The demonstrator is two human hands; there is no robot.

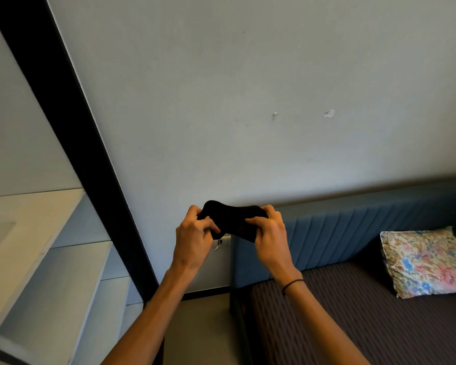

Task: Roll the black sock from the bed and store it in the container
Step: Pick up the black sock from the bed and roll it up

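The black sock (232,216) is bunched up in the air in front of the wall, held between both hands. My left hand (194,237) grips its left end with the fingers curled in. My right hand (269,233) pinches its right end from the other side. A thin black band sits on my right wrist. The bed (353,325) lies below and to the right, covered by a dark striped sheet. No container is in view.
A blue padded headboard (353,230) runs along the wall behind the bed. A floral pillow (424,262) lies at the right. White shelves (50,272) stand at the left beside a black vertical post (90,154). A wall socket (223,242) shows behind my hands.
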